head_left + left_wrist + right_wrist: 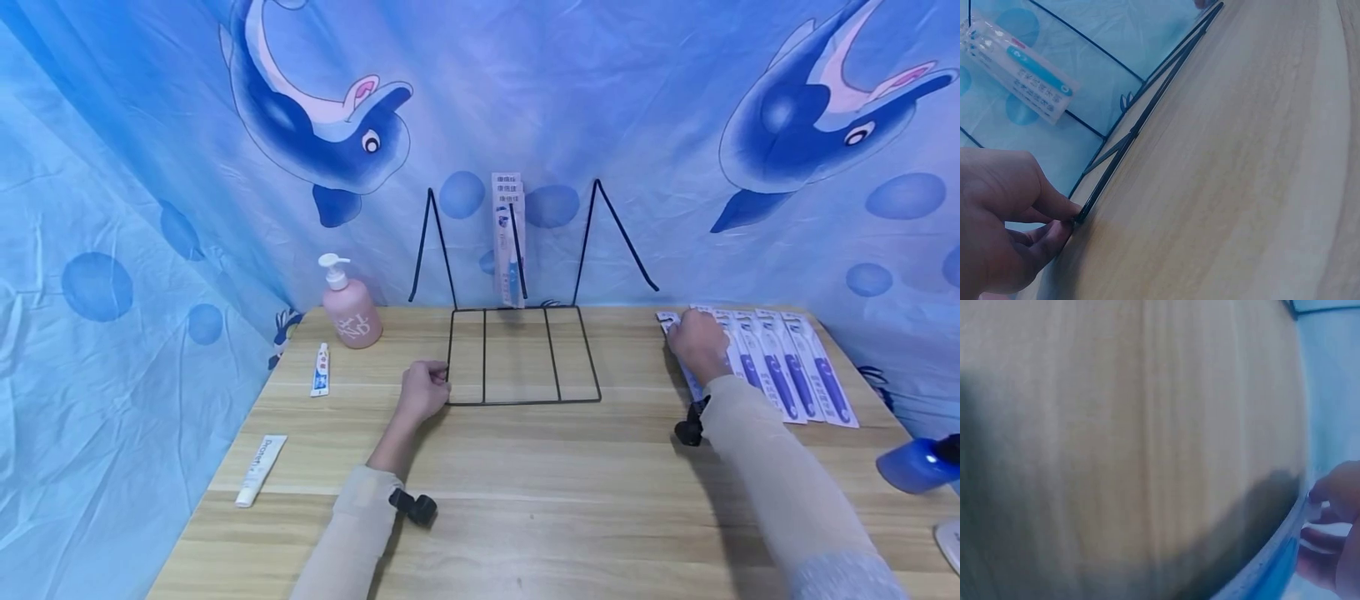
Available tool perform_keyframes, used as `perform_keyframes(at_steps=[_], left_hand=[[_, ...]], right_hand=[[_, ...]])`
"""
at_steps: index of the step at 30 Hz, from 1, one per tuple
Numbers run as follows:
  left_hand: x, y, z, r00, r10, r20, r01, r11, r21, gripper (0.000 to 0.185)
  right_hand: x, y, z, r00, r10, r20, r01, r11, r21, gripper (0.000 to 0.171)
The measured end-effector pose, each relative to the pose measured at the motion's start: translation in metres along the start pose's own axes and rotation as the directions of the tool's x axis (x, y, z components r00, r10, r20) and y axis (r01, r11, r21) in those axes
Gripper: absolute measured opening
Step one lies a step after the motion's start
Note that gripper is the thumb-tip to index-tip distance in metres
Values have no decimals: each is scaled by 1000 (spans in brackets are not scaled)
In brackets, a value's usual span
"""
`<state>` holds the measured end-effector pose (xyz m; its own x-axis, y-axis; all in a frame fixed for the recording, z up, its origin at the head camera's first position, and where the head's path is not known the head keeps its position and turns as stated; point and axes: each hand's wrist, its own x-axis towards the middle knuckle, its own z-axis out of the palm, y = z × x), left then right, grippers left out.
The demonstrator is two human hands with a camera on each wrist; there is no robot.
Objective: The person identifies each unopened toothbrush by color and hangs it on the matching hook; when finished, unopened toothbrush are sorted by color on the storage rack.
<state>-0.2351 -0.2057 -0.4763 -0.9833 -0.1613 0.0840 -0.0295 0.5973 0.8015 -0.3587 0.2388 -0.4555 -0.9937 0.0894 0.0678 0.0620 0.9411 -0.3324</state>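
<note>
The left hand (424, 392) pinches the front left corner of the thin black wire rack (525, 357), which sits in the middle of the pale wooden table (525, 483). The right hand (699, 343) rests on the row of flat, shiny toothbrush packs (787, 367) at the right; whether its grip is closed, I cannot tell. I think the step is picking up a pack, and the next move calls for standing it in the rack beside the pack (509, 242) already there.
</note>
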Motion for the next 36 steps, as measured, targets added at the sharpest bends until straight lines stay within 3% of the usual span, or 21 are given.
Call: perform_keyframes(at_steps=[6, 14, 20, 24, 31, 34, 36], left_hand=[[1, 0, 0, 1000, -17, 12, 17, 1000, -7, 40], [-3, 2, -1, 999, -29, 24, 29, 999, -22, 41], [-2, 2, -1, 999, -30, 26, 30, 999, -16, 41], [-2, 2, -1, 1000, -20, 15, 20, 1000, -12, 41], [-4, 3, -2, 1000, -20, 9, 20, 1000, -8, 40], [-3, 3, -2, 1000, -13, 8, 13, 1000, -5, 40], [-3, 4, -1, 1000, -8, 9, 8, 1000, -4, 40]], right_hand=[[-3, -13, -18, 996, -36, -87, 38, 999, 25, 28], [-5, -27, -36, 991, -58, -117, 63, 997, 42, 26], [-16, -39, -48, 958, -154, -241, 170, 984, 50, 23], [-28, -52, -55, 899, -251, -358, 285, 958, 44, 21], [-56, -84, -54, 722, -415, -554, 487, 873, -20, 19], [-73, -102, -57, 690, -458, -561, 540, 841, -23, 20], [-84, -114, -60, 654, -497, -571, 591, 806, -25, 19]])
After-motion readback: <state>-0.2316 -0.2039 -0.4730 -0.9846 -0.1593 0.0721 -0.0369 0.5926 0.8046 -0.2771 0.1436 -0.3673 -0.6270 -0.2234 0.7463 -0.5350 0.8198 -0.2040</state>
